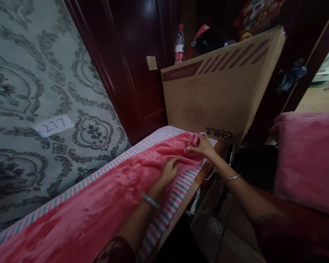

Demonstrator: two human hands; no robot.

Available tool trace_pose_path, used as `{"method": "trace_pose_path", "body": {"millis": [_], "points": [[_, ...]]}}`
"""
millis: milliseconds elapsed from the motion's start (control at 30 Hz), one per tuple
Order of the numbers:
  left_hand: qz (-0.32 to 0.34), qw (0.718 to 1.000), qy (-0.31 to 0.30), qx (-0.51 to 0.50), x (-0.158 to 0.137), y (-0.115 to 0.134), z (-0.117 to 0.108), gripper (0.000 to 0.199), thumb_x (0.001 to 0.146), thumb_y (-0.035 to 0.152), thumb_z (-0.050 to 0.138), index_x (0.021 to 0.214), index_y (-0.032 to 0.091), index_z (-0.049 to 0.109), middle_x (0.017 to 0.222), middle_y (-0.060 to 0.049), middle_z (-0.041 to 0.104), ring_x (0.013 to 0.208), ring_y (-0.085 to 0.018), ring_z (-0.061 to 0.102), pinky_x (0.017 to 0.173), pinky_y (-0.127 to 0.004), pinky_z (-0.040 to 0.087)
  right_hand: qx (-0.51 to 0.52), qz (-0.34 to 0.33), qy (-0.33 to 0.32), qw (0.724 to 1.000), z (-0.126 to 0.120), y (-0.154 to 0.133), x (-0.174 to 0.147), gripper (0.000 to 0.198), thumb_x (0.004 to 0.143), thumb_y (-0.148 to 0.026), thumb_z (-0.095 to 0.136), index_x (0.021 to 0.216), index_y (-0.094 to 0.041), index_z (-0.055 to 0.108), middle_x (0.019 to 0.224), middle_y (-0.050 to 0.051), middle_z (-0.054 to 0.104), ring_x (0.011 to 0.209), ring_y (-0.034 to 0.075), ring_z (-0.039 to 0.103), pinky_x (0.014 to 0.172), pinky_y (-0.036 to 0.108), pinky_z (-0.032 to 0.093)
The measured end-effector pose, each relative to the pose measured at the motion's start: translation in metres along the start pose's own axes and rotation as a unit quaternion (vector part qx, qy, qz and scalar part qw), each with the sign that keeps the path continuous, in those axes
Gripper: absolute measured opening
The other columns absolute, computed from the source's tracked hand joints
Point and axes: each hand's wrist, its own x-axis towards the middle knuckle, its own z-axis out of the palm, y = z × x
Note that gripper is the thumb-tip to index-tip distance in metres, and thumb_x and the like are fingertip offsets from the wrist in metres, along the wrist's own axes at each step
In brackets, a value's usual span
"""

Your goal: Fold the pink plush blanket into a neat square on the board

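Note:
A pink plush blanket lies lengthwise over a striped sheet on a long narrow surface. At its far end the blanket is bunched into folds. My right hand grips the blanket's far corner between thumb and fingers. Nearer to me, my left hand is closed on a fold along the right edge of the blanket; its fingertips are partly hidden in the cloth. Both wrists wear a silver bangle.
A large cardboard box stands just beyond the far end. Behind it is a plastic bottle with a red cap. Patterned wallpaper runs along the left, with a "277" label. Another pink plush cloth hangs at right.

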Motion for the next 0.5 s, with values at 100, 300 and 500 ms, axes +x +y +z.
{"method": "trace_pose_path", "body": {"millis": [100, 300, 500], "points": [[0.034, 0.993, 0.015, 0.111, -0.024, 0.006, -0.006, 0.038, 0.085, 0.006, 0.053, 0.119, 0.018, 0.067, 0.126, -0.011, 0.068, 0.12, -0.024, 0.062, 0.109, -0.045, 0.048, 0.017, 0.05, 0.033, 0.998, 0.006, -0.001, -0.002, 0.043, 0.062, -0.021, 0.074, 0.105, -0.018, 0.069, 0.123, 0.016, 0.062, 0.121, 0.034, 0.058, 0.104, 0.043, 0.045], [0.111, 0.908, -0.104, 0.39, -0.104, 0.015, -0.026, 0.044, 0.088, 0.02, 0.061, 0.131, 0.02, 0.061, 0.143, -0.015, 0.055, 0.129, -0.031, 0.054, 0.106, -0.049, 0.047, 0.136, 0.104, 0.125, 0.977, -0.016, -0.021, 0.071, 0.006, 0.073, -0.013, 0.059, 0.076, -0.016, 0.063, 0.077, 0.006, 0.064, 0.091, 0.024, 0.066, 0.08, 0.033, 0.053], [0.095, 0.844, -0.06, 0.524, -0.13, -0.005, -0.026, 0.056, 0.084, 0.005, 0.056, 0.137, 0.023, 0.06, 0.146, -0.018, 0.052, 0.126, -0.035, 0.055, 0.099, -0.055, 0.05, 0.326, 0.086, 0.213, 0.917, -0.038, -0.037, 0.146, 0.002, 0.08, -0.015, 0.058, 0.081, -0.016, 0.057, 0.07, -0.002, 0.054, 0.068, 0.013, 0.06, 0.06, 0.025, 0.052]]}}
